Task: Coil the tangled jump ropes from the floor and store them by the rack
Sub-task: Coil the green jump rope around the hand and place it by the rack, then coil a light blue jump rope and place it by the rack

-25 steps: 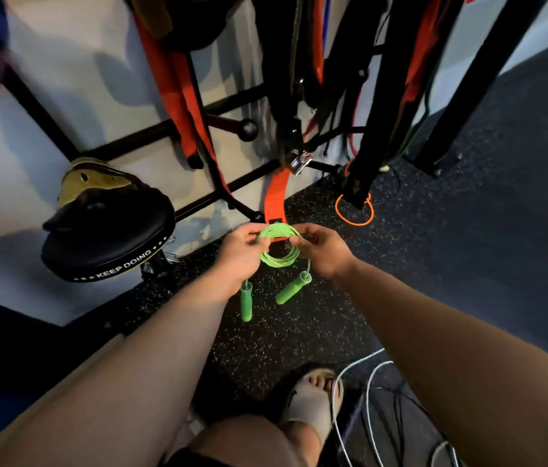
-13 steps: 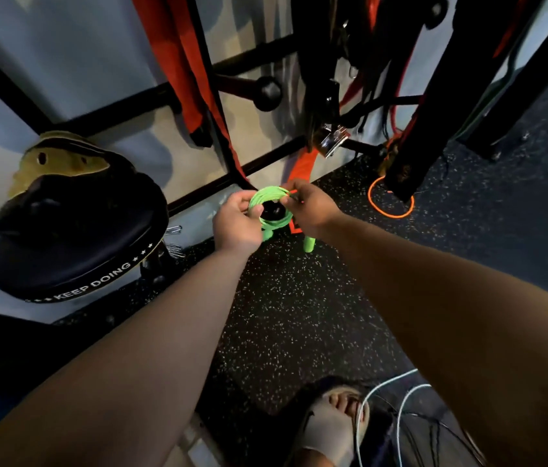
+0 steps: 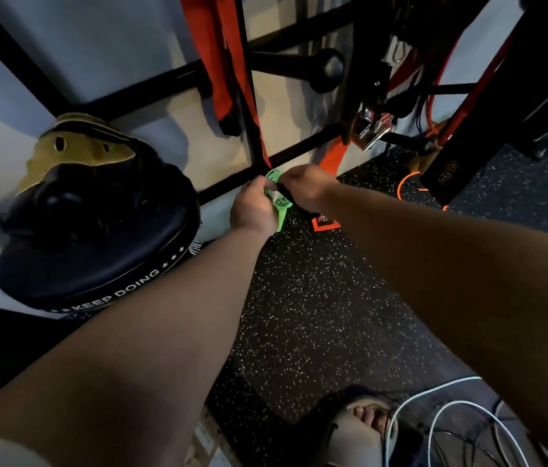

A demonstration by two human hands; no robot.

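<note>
Head view: both arms reach out to the foot of the rack (image 3: pixel 294 151), where the left hand (image 3: pixel 252 210) and the right hand (image 3: pixel 304 187) meet around the green jump rope (image 3: pixel 274 176). The rope is bunched into a small coil between the two hands, just above the speckled floor (image 3: pixel 316 298) and close to the rack's lowest black bar. A green handle end shows beside the left wrist. Both hands are clenched on the coil, the left wrapping it from the side and the right gripping it from above. Which loops each finger traps is hidden.

The rope looks light and thin, a smooth plastic cord that probably springs back and tries to unwind once the grip eases. The loops seem likelier to slip than the handles, which are thicker and stiff and should give surer purchase. A sensible hold is across the whole bundle where the loops cross, with the handles tucked alongside, so nothing fans out while it is put away. Nothing about it looks fragile. At lower right, a white rope (image 3: pixel 434 402) lies loose on the floor.
</note>
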